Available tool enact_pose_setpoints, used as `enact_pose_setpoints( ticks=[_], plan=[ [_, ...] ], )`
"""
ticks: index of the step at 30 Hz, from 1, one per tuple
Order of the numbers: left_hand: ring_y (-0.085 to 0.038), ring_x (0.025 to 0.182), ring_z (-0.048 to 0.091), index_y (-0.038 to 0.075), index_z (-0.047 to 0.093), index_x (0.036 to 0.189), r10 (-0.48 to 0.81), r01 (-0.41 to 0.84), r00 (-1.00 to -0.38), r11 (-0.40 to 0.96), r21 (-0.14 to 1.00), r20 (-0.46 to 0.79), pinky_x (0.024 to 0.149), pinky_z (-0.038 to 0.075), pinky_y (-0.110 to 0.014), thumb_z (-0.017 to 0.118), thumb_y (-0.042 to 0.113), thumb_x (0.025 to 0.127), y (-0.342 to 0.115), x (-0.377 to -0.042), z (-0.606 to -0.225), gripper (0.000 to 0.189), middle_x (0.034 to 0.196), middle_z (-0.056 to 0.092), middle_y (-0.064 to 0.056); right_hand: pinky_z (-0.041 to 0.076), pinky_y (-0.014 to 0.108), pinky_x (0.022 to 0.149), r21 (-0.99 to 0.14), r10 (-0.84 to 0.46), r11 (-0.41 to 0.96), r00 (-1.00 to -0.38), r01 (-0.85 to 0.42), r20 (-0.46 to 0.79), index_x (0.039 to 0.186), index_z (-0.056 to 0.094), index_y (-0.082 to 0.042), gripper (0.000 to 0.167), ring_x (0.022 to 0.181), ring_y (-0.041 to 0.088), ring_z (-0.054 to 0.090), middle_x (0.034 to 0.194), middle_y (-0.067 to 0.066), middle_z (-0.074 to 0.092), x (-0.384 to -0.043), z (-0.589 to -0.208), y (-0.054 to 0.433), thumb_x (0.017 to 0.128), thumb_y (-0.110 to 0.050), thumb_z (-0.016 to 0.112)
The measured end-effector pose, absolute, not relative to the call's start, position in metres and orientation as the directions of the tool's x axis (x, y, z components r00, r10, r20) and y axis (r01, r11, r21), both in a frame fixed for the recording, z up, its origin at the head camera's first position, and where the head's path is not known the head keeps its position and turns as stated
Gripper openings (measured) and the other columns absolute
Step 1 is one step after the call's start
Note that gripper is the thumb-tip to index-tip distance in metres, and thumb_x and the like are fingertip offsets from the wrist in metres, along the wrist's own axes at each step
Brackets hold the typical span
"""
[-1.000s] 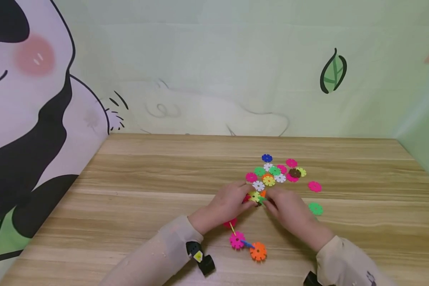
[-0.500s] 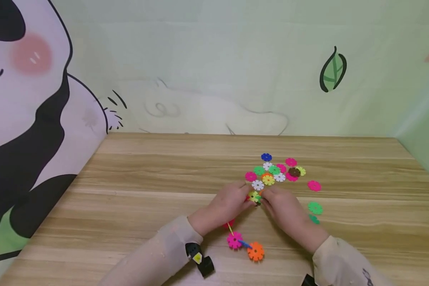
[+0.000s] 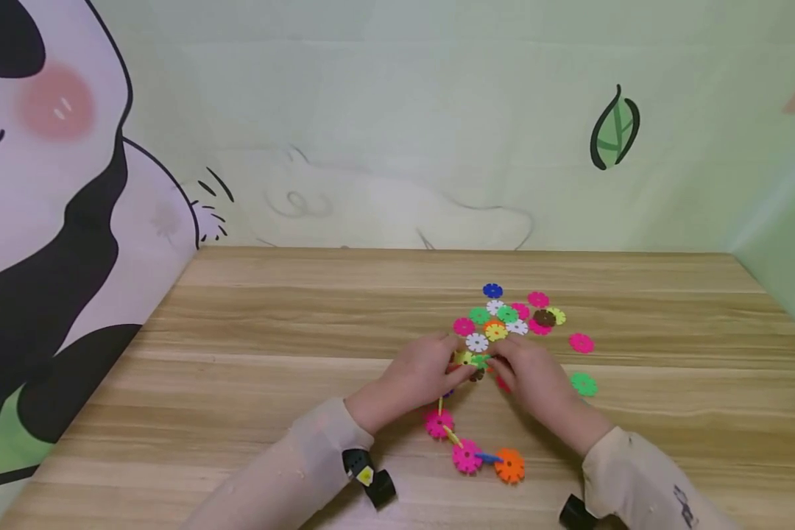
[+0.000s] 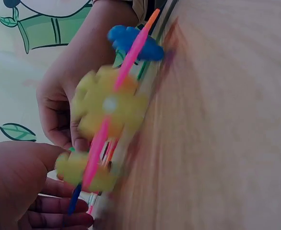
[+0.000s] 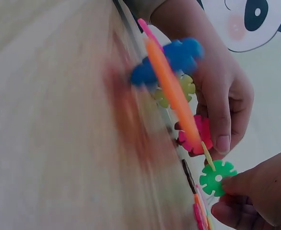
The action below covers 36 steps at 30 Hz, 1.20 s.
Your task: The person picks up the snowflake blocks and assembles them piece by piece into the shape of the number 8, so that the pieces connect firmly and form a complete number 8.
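Observation:
Flower-shaped plastic discs with notched rims are slotted together into a chain. My left hand [image 3: 420, 373] grips the chain by a pink disc [image 5: 196, 135] in the right wrist view. Facing it, my right hand [image 3: 539, 383] pinches a green disc [image 5: 218, 178] between thumb and fingers. A thin yellow disc [image 5: 207, 155], seen edge-on, stands between the pink and green ones. Below my left hand the chain hangs toward me, with a pink disc [image 3: 467, 456], a blue disc [image 3: 489, 458] edge-on and an orange disc [image 3: 510, 466] at its end. My fingers partly hide the upper chain.
Loose discs lie in a cluster beyond my hands, among them a dark blue disc [image 3: 493, 291], a white disc [image 3: 477, 342] and a brown disc [image 3: 545, 318]. A loose green disc [image 3: 584, 384] lies beside my right hand. The wooden table [image 3: 271, 316] meets a painted wall behind.
The chain's hanging end has swung to the right, and more of it shows below my left hand. Both hands stay close together, with slight finger movement. The head view shifts slightly.

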<state>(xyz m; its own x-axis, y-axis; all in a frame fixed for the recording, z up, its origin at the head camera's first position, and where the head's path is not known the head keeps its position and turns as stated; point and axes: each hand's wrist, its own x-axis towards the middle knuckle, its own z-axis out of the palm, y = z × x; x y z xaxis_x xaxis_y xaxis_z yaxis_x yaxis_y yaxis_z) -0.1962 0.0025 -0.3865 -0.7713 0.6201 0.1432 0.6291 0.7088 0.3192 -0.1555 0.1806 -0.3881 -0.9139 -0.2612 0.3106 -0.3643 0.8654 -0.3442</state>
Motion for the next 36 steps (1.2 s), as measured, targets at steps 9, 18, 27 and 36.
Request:
enact_pose_setpoints(
  ticks=[9, 18, 27, 36],
  plan=[
    [-0.016, 0.100, 0.063, 0.013, 0.067, 0.113, 0.664, 0.707, -0.706, 0.653, 0.270, 0.244, 0.085, 0.053, -0.028, 0.064, 0.032, 0.092, 0.003, -0.197, -0.387, 0.028, 0.108, 0.067, -0.001, 0.056, 0.033, 0.074, -0.330, -0.314, 0.837, -0.877, -0.437, 0.363, 0.092, 0.071, -0.007, 0.005, 0.080, 0.016, 0.065, 0.087, 0.003, 0.069, -0.158, -0.391, 0.182, 0.087, -0.008, 0.069],
    [-0.015, 0.091, 0.065, 0.013, 0.072, 0.096, 0.682, 0.761, -0.647, 0.608, 0.227, 0.341, 0.079, 0.053, -0.026, 0.067, 0.021, 0.090, 0.002, -0.199, -0.394, 0.011, 0.100, 0.069, 0.000, 0.052, 0.028, 0.068, -0.379, -0.294, 0.841, -0.914, -0.386, 0.280, 0.092, 0.070, -0.008, 0.005, 0.075, 0.012, 0.060, 0.085, 0.002, 0.067, -0.160, -0.384, 0.185, 0.088, -0.010, 0.068],
    [-0.014, 0.085, 0.063, 0.011, 0.071, 0.096, 0.660, 0.729, -0.684, 0.636, 0.253, 0.311, 0.077, 0.053, -0.026, 0.066, 0.022, 0.091, 0.000, -0.199, -0.392, 0.013, 0.094, 0.068, 0.000, 0.054, 0.034, 0.069, -0.372, -0.229, 0.898, -0.972, -0.233, 0.057, 0.095, 0.068, -0.005, 0.015, 0.076, 0.016, 0.061, 0.086, 0.004, 0.068, -0.161, -0.366, 0.205, 0.085, -0.017, 0.072],
    [-0.014, 0.084, 0.063, 0.011, 0.071, 0.097, 0.655, 0.726, -0.687, 0.635, 0.264, 0.315, 0.076, 0.053, -0.026, 0.066, 0.021, 0.091, -0.001, -0.200, -0.395, 0.012, 0.093, 0.068, 0.000, 0.043, 0.027, 0.060, -0.347, -0.247, 0.913, -0.968, -0.213, -0.055, 0.087, 0.064, -0.010, 0.023, 0.066, 0.014, 0.050, 0.075, 0.000, 0.060, -0.159, -0.366, 0.208, 0.079, -0.027, 0.078]
  ],
)
